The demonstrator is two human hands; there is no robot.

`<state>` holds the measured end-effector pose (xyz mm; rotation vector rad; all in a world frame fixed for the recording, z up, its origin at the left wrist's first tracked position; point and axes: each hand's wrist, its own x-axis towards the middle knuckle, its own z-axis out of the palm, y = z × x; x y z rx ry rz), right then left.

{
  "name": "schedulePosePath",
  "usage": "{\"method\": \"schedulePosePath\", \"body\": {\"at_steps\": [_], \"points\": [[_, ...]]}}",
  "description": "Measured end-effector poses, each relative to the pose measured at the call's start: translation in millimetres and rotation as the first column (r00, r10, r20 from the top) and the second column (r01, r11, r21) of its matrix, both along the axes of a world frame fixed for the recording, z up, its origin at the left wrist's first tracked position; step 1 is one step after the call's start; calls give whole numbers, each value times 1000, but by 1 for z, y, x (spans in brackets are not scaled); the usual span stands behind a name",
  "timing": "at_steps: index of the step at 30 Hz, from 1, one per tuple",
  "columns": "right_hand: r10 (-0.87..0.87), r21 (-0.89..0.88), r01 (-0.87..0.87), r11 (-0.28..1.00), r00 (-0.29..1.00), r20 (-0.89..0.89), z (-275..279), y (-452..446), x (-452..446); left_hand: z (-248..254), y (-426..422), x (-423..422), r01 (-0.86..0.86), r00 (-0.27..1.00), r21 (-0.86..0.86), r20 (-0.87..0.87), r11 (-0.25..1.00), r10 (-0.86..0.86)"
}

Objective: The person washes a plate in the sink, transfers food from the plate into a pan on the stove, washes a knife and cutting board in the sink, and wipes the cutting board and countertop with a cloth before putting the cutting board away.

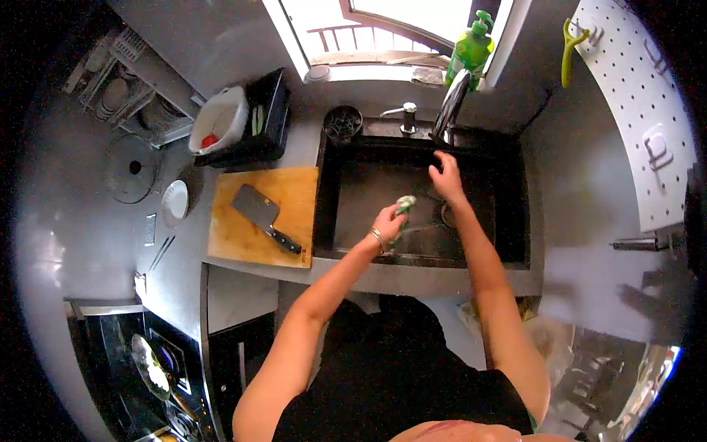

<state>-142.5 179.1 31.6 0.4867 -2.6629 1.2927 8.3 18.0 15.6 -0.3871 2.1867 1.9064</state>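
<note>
The left hand (387, 221) was closed around a small green-and-white bundle (404, 203), gripping it above the basin of the dark sink (361, 195); the bundle's whitish end stuck out past the fingers, away from the body. What exactly the bundle was could not be told. A bracelet (377, 239) circled the left wrist. The right hand (446, 179) was released, its fingers loosely bent, over the far right part of the sink and just below the faucet (451, 107). The two hands were apart.

At the sink's back edge stood a soap pump (408, 118), left of the faucet, and a dark round strainer (343, 123) sat at the sink's far left corner. Beyond the sink, a green pump bottle (469, 53) stood at the window.

Just left of the sink, a wooden cutting board (247, 239) lay on the surface (184, 287). A cleaver (258, 208) lay flat on the board, its dark handle pointing toward the sink side. To the sink's far left, behind the board, a white colander (224, 118) holding something red leaned at a tilt on a black crate (269, 132). Farther left of the sink were a white bowl (175, 200), a pair of chopsticks (162, 253) and a glass lid (131, 180).
</note>
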Motion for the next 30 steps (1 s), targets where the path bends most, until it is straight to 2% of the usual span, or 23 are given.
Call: {"method": "schedulePosePath", "body": {"at_steps": [1, 2, 3, 4, 5, 7, 9, 10, 11, 13, 14, 15, 16, 17, 19, 20, 23, 25, 28, 29, 30], "points": [[-70, 98, 79, 992, 994, -88, -3, -4, -23, -9, -3, -9, 91, 991, -218, -78, 972, -110], [-87, 122, 89, 988, 996, -17, -5, -9, -41, -17, 0, -14, 52, 981, -377, -156, 925, -118], [-104, 148, 95, 984, 993, 53, 1, -16, -53, -11, -1, -21, 92, 970, -467, -159, 879, -186], [-23, 146, -3, 989, 984, 179, 7, -17, -64, -4, -3, -32, 141, 969, -484, -110, 864, -220], [-108, 222, 44, 974, 952, 287, 10, -20, -69, 2, -1, -38, 192, 966, -493, -56, 849, -251], [-139, 273, 45, 961, 932, 335, 29, -17, -66, 14, 7, -50, 169, 973, -521, -47, 837, -225], [45, 257, -95, 962, 980, 194, 7, 0, -69, 25, 15, -68, 173, 971, -568, -39, 805, -236], [112, 141, -132, 981, 984, 139, -6, 7, -69, 24, 21, -77, 187, 966, -586, -37, 788, -256], [174, 27, -176, 984, 982, 73, -14, 15, -66, 43, 28, -84, 308, 949, -522, 113, 796, -293], [81, -57, -92, 994, 982, -172, -15, 24, -44, 30, 48, -93, 220, 970, -709, 87, 670, -226], [29, -114, -37, 993, 997, -67, -24, 28, -32, -31, 48, -121, 299, 936, -682, 72, 668, -346], [-15, -165, 22, 986, 999, 44, -35, 33, -23, -12, 50, -120, 236, 953, -705, 32, 669, -303], [99, -364, 20, 931, 947, 307, -36, 38, -12, -10, 46, -129, 261, 953, -559, 19, 787, -302], [258, -539, 79, 838, 814, 520, -36, 39, 0, -11, 40, -134, 284, 953, -393, 15, 875, -303], [338, -523, -16, 852, 780, 526, -40, 38, 24, -32, 31, -130, 125, 990, -5, -57, 992, -125], [376, -514, -67, 855, 763, 526, -40, 34, 27, -42, 26, -130, 41, 997, 196, -69, 980, -28], [224, -296, -44, 954, 759, 611, -46, 13, 21, -42, 0, -113, -54, 995, 157, -71, 986, 66], [206, -219, -112, 969, 857, 473, -41, -4, 16, -50, -25, -102, -14, 998, -203, -60, 979, 2], [279, -305, -150, 941, 852, 444, -46, -33, 9, -65, -46, -90, 113, 989, -341, 129, 933, -72], [307, -322, -171, 931, 844, 440, -47, -40, 9, -70, -49, -87, 86, 990, -451, -61, 889, -127], [293, -239, -208, 949, 864, 410, -33, -47, 15, -78, -51, -85, 34, 950, -542, -242, 840, -195]]}}
